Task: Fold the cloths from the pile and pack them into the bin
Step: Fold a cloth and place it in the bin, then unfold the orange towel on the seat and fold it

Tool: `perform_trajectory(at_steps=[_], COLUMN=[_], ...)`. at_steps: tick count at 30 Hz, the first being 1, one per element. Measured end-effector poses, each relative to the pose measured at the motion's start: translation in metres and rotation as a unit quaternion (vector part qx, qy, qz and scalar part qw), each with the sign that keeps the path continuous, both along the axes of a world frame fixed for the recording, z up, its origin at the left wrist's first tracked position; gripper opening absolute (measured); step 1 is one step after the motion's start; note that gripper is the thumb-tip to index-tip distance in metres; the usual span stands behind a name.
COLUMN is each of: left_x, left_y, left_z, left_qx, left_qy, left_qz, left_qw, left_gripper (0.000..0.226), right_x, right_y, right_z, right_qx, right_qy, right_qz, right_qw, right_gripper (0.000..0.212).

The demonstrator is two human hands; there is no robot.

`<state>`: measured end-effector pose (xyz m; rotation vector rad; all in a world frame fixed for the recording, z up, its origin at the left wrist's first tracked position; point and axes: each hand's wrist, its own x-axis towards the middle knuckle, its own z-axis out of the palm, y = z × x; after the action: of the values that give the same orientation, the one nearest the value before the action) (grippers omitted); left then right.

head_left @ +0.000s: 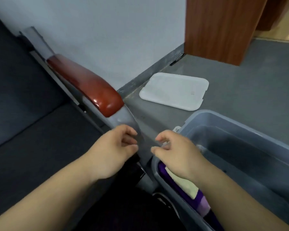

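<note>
Soft, even, cool indoor light; faint shadows. Glare spots shine on the glossy reddish-brown wooden armrest (90, 87). Both hands are motion-blurred, and wide-angle distortion bends the edges.

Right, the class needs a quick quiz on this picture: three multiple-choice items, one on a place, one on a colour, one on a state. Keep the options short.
1. Where does the white lid lie?
A. On the person's lap
B. On the floor beside the wall
C. On the seat

2. What colour is the top of the armrest?
A. Green
B. Reddish brown
C. White

3. What state is the bin in?
A. Upright and open
B. Shut with its lid
C. Tipped on its side

Answers: 1 B, the lid lies flat on the grey floor at the foot of the wall. 2 B, the glossy top is reddish brown. 3 A, the bin stands with its inside showing and no lid on it.
</note>
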<state>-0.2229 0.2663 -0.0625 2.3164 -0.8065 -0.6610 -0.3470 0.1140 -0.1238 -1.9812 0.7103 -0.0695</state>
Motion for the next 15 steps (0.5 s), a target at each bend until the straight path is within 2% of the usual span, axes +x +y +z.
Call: perform_trajectory(at_steps=[6,15], left_x=[-0.001,-0.023], left_y=[0.137,0.344], left_z=[0.050,0.088], left_qx=[-0.033,-0.072], left_qy=[-0.092,-0.192], left_qz=[0.137,0.314], left_qw=[0.986,0.927], left_gripper=[0.029,0.035], right_x=[0.048,0.114], right_y=[0.086,0.284], right_z=[0.075,0.160], right_qx=[-0.050,-0.149], right_qy=[-0.097,-0.151], right_qz=[0.163,0.370], right_qw=[0.981,0.904], right_gripper=[0.026,0.024])
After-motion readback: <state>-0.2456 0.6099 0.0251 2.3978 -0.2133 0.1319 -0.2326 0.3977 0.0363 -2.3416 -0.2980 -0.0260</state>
